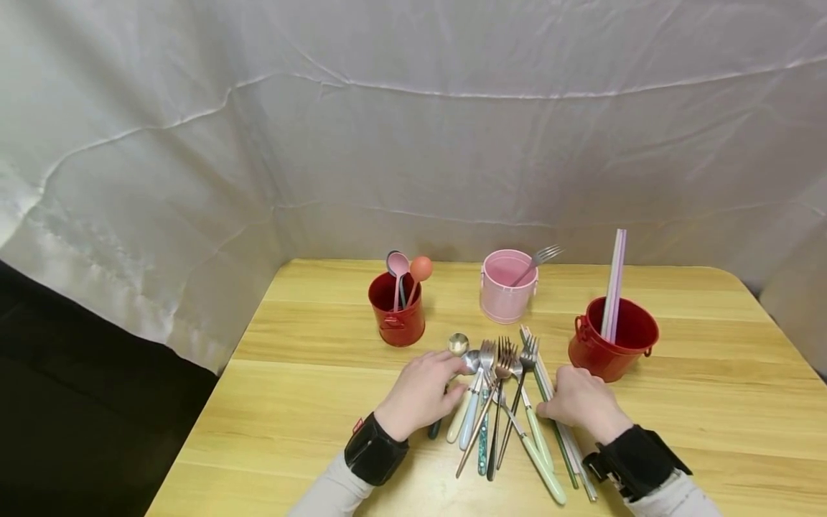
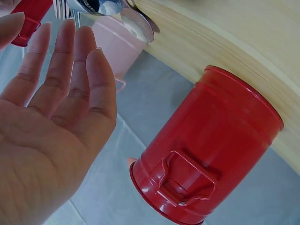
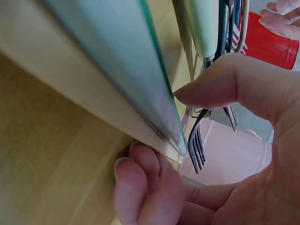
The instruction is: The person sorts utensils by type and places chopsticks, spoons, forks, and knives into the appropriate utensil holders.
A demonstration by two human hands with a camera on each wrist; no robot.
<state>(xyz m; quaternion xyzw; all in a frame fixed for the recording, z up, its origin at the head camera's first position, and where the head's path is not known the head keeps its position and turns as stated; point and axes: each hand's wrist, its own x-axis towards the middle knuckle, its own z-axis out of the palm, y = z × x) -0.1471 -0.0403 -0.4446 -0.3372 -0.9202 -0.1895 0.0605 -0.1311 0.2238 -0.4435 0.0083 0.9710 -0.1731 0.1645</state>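
Observation:
In the head view my left hand [image 1: 423,391] hovers over the left side of a cutlery pile, nearest a gold-coloured spoon [image 1: 459,344] and a silver spoon [image 1: 470,361]. Its fingers look nearly straight and hold nothing in the left wrist view. My right hand [image 1: 581,406] is at the pile's right edge, on a bundle of chopsticks [image 1: 572,454]. The right wrist view has the thumb against the green edge of the chopsticks [image 3: 126,61] and curled fingers on their other side. Between the hands lie several forks [image 1: 504,355] with coloured handles, heads pointing away from me.
Behind my left hand stands a red bucket [image 1: 397,327] holding a pink spoon [image 1: 398,266], an orange one and a dark one. A pink bucket [image 1: 500,300] with one fork [image 1: 545,255] is at the back middle. Another red bucket [image 1: 601,359] with pale chopsticks [image 1: 614,287] stands beyond my right hand.

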